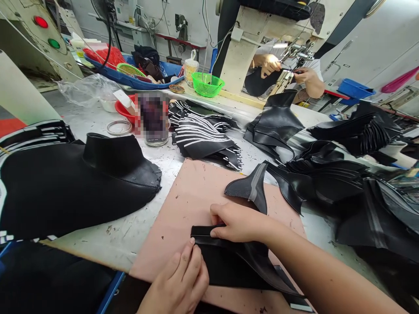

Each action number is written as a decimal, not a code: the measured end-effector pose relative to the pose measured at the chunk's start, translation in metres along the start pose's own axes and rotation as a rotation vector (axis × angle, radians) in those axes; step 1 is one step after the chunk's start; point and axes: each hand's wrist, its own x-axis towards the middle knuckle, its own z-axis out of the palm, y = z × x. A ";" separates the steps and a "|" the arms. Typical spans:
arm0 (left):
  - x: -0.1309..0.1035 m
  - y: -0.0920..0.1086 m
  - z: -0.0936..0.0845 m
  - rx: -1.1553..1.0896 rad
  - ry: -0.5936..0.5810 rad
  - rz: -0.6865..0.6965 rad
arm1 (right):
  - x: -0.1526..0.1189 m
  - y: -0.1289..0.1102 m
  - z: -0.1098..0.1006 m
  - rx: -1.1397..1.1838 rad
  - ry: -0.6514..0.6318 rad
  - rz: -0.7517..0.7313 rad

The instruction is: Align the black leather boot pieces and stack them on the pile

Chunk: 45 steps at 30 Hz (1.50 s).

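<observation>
A black leather piece [235, 266] with a stitched or folded strip along its far edge lies on a pink board [170, 209]. My right hand [237, 222] pinches that strip, thumb on top and fingers curled over the far side. My left hand [183, 279] is closed at the left corner of the same piece, its fingertips pressed against the edge; the thumb is mostly hidden. Just beyond my right hand, a curved black leather part [250, 187] with a grey tape strip rests on the board.
Black leather parts pile up at right [327, 174]. A white-edged stack [206, 135] lies behind the board, near a blurred-out phone-like object [153, 117]. Large black pieces [65, 187] lie left. A green basket [207, 85] stands behind. Across the table, a co-worker's hands [270, 65] work at a sewing machine.
</observation>
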 end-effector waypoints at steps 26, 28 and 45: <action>0.041 0.012 -0.002 -0.160 -0.405 -0.108 | -0.096 0.061 0.066 1.339 0.286 0.266; 0.043 0.011 -0.003 -0.131 -0.369 -0.079 | -0.092 0.065 0.065 1.291 0.347 0.283; 0.064 0.027 0.000 -0.181 -0.310 0.009 | -0.087 0.078 0.055 0.902 0.365 0.281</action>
